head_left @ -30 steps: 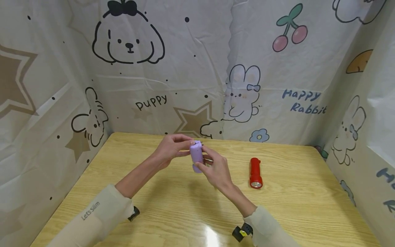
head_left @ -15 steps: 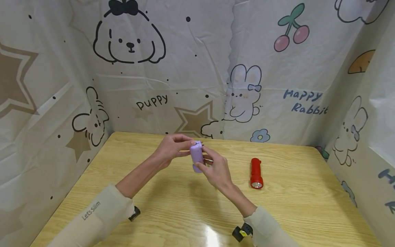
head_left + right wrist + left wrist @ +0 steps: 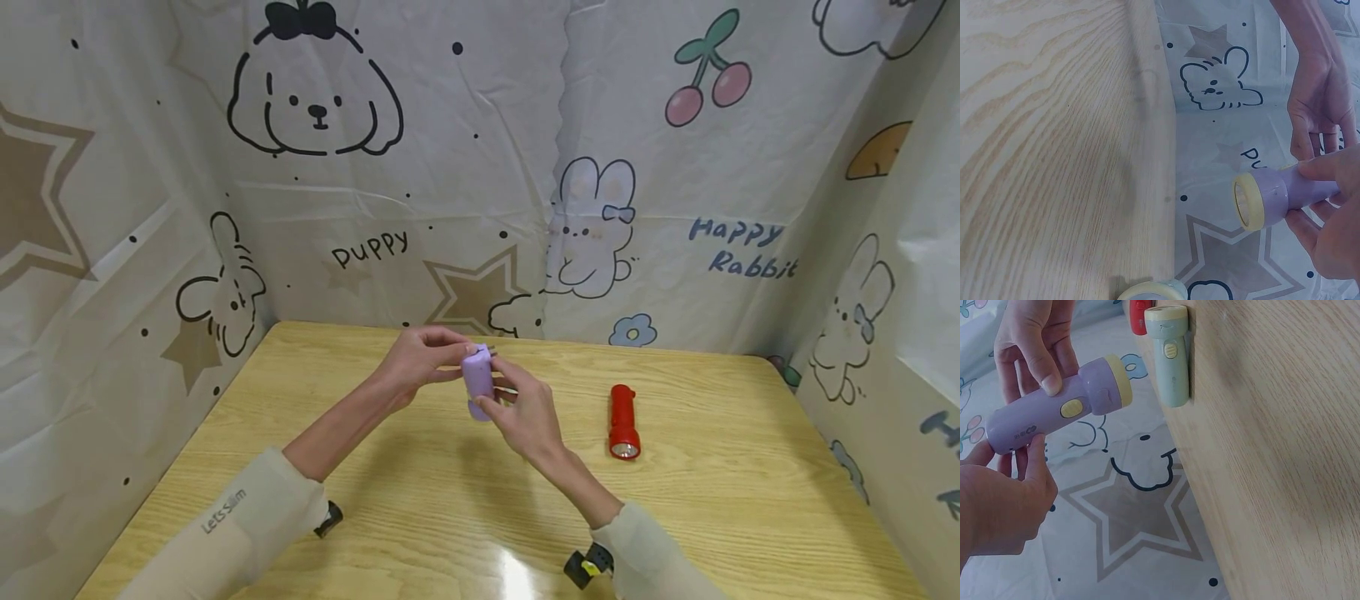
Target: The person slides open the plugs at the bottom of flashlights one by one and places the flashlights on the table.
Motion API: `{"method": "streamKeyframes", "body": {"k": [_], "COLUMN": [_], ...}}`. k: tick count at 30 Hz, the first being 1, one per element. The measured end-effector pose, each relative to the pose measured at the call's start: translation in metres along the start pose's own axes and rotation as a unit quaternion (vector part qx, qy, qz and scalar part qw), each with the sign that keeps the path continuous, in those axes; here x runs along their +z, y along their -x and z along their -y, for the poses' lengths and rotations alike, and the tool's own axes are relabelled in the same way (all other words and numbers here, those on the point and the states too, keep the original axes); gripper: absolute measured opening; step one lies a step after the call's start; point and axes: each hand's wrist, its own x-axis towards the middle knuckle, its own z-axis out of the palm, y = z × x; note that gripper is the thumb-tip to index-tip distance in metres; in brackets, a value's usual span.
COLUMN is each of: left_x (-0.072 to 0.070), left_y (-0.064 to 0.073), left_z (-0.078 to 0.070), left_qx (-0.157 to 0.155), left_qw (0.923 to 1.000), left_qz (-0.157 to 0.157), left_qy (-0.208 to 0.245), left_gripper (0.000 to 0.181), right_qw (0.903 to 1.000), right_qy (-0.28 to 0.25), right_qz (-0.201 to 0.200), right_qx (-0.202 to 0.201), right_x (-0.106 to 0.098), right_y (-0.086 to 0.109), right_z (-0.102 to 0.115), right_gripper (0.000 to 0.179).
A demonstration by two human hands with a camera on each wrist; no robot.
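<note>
A purple flashlight (image 3: 478,375) with a yellow rim and yellow switch is held up above the table, its lens end tilted down in the head view. My left hand (image 3: 412,367) pinches the tail end between thumb and fingers. Nearer the lens end, my right hand (image 3: 528,412) grips the body from the other side. In the left wrist view the yellow switch (image 3: 1072,409) shows, with no finger on it. The right wrist view shows the lens (image 3: 1242,203) facing away from my right hand.
A red flashlight (image 3: 622,421) lies on the wooden table (image 3: 712,517), right of my hands. The left wrist view also shows a pale green flashlight (image 3: 1171,369) on the table, hidden in the head view. Printed cloth (image 3: 450,100) walls the table's back and sides.
</note>
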Motion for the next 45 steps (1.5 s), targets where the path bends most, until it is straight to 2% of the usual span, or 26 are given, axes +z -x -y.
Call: {"method": "streamKeyframes", "body": {"k": [21, 27, 38, 45], "left_x": [0.0025, 0.0020, 0.0046, 0.0059], "left_y": [0.0010, 0.0007, 0.0021, 0.0031], "left_z": [-0.0027, -0.0007, 0.0028, -0.0001], "left_qx": [-0.007, -0.009, -0.021, -0.024], "left_qw": [0.9999, 0.9998, 0.9997, 0.9996], "left_qz": [-0.004, -0.007, 0.006, 0.008], "left_qy": [-0.012, -0.015, -0.011, -0.012], "left_gripper": [0.019, 0.017, 0.020, 0.018], "right_qw": [0.9987, 0.9990, 0.9998, 0.9998], "right_qy": [0.032, 0.030, 0.017, 0.018], "right_qz": [-0.013, -0.012, -0.005, -0.007], "right_qx": [-0.039, -0.031, -0.003, -0.005], "right_x": [0.0030, 0.0046, 0.0032, 0.0008], "right_y": [0.0009, 0.0018, 0.0040, 0.0036], "right_z": [-0.0015, -0.0027, -0.0092, -0.0087], "right_gripper": [0.047, 0.049, 0.049, 0.047]}}
